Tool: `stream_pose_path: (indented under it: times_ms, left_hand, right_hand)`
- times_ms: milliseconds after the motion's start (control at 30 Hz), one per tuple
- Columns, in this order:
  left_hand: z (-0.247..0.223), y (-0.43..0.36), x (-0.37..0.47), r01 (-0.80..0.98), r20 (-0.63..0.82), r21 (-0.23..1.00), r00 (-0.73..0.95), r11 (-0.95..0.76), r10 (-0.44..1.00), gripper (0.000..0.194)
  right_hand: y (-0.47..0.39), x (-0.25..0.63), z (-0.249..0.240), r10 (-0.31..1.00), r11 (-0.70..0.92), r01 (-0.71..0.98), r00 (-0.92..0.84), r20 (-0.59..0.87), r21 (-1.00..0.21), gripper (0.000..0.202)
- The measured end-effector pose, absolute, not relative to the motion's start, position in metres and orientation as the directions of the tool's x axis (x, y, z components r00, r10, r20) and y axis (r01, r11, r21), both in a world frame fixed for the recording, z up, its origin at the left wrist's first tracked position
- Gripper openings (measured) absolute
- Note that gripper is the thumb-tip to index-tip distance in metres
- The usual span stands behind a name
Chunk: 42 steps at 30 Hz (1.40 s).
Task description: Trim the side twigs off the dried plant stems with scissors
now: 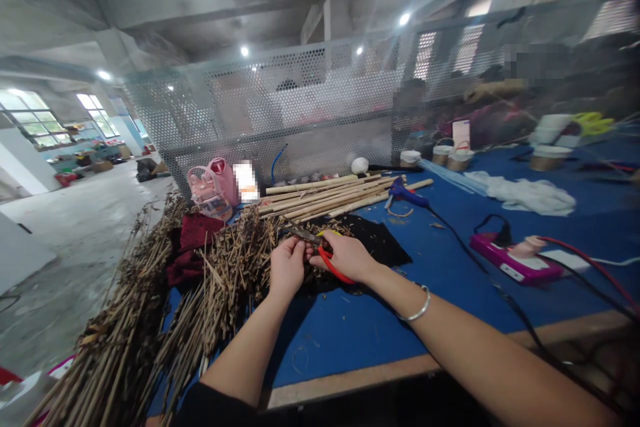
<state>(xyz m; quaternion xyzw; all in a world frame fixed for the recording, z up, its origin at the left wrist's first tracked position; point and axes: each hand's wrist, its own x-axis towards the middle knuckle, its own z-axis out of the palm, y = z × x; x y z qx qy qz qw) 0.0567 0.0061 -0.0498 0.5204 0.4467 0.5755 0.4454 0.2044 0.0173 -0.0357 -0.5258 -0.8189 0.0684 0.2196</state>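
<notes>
My right hand is wrapped round a pair of scissors with red and yellow handles. Their blades reach left, just above the fingertips of my left hand. Those left fingers are pinched together close to the blades; what they hold is too small and hidden to make out. Under and beside both hands lies a heap of dry brown plant stems, partly on a black cloth. A larger bundle of dried stalks extends down the left side of the table.
Pale wooden sticks lie behind my hands, with a blue glue gun at their right end. A purple power strip with cords sits at right. Pink bag and dark red cloth are at left; a perforated metal screen stands behind.
</notes>
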Motion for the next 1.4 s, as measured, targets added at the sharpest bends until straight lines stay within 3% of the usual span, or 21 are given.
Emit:
stream_pose_path:
  times_ms: [167, 500, 1200, 1400]
  left_hand:
    - [-0.0514, 0.0068, 0.0562, -0.024, 0.217, 0.976, -0.042, -0.218, 0.975, 0.02]
    - [-0.0442, 0.0018, 0.0595, -0.201, 0.09, 0.974, -0.096, -0.108, 0.991, 0.027]
    - [-0.0443, 0.0004, 0.0584, 0.042, 0.203, 0.979, -0.164, -0.199, 0.965, 0.019]
    - [-0.0469, 0.003, 0.0574, -0.043, 0.163, 0.984, -0.176, -0.173, 0.971, 0.021]
  right_hand:
    - [0.0173, 0.2041, -0.0362, 0.898, 0.422, 0.837, -0.335, 0.284, -0.349, 0.043]
    - [0.0189, 0.2003, -0.0415, 0.91, 0.4, 0.824, -0.304, 0.282, -0.402, 0.04]
    - [0.0173, 0.2025, -0.0382, 0.883, 0.449, 0.806, -0.334, 0.331, -0.386, 0.041]
    - [0.0211, 0.2039, -0.0413, 0.915, 0.389, 0.825, -0.296, 0.273, -0.409, 0.039]
